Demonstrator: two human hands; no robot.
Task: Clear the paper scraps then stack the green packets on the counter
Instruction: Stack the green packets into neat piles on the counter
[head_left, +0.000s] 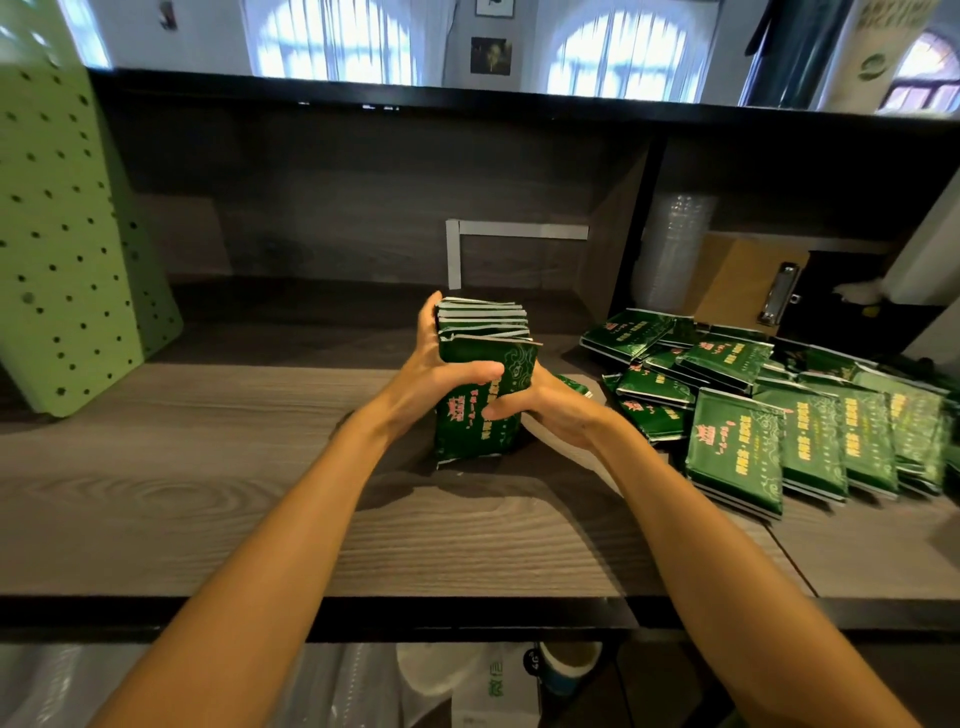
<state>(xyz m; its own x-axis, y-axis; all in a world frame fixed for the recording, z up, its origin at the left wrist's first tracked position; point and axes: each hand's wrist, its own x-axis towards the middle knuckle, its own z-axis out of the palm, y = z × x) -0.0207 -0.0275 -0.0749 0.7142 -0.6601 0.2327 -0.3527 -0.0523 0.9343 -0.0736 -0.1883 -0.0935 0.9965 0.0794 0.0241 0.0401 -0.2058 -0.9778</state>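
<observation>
Grey wood-grain worktop (208, 493) set in a dark recessed counter, arched windows (337, 41) bright beyond it and a pale green pegboard (67, 234) leaning at the left. At the centre, two bare arms reach in and both hands hold a bundle (483, 374) of green packets standing upright on its lower edge on the worktop. The left hand (436, 374) wraps the bundle's left side, thumb laid across the front. The right hand (545, 410) closes on the lower right side, thumb on the front too. Both sets of fingers are clamped on the bundle. The packets are flat, glossy foil rectangles, dark green with pink and gold print and a faint swirl pattern; their silver-edged tops fan a little unevenly. To the right lies a loose heap (769, 415) of the same packets, overlapping and tilted every way, in front of a brown clipboard (748, 280). No paper scraps show plainly, so the clearing step looks finished and stacking is in hand — the bundle seems to be getting squared up. The next move likely calls for tapping the edges flush, setting the bundle down steadily, then gathering more from the heap; slick foil may slide, so an even squeeze from both sides matters.
</observation>
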